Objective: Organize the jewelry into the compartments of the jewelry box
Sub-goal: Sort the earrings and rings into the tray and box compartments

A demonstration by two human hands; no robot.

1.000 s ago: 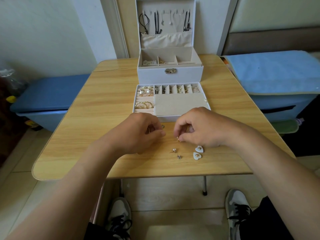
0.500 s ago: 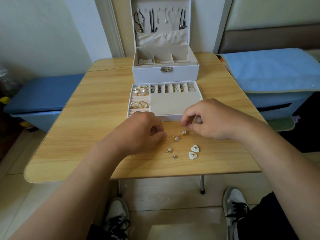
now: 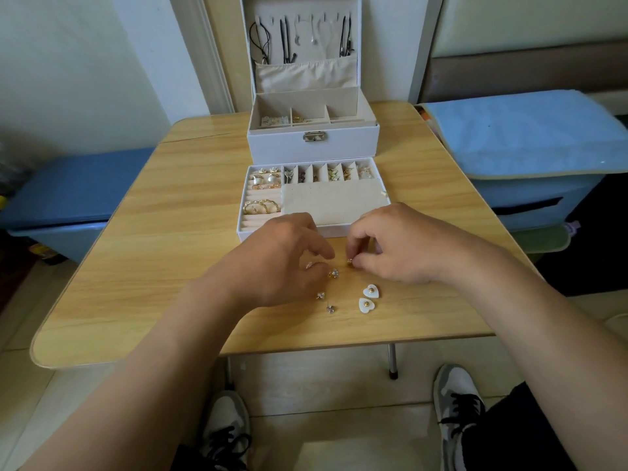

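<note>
Over the counter [image 3: 153, 232] near its front edge, the left hand [image 3: 282, 256] hovers with fingers loosely curved downward; a small shiny piece [image 3: 309, 265] shows under them, and I cannot tell whether it is gripped. Behind the hands, the lift-out tray [image 3: 243, 232] holds rings and earrings in its left and back compartments, and the open jewelry box [image 3: 312, 144] stands at the back edge. A gold earring [image 3: 333, 274] lies just beside the left fingertips, with two silver studs [image 3: 320, 295] nearer the front edge. The right hand [image 3: 401, 249] pinches a gold stud [image 3: 350, 262] between thumb and forefinger. Two heart earrings [image 3: 371, 291] lie just in front of it.
</note>
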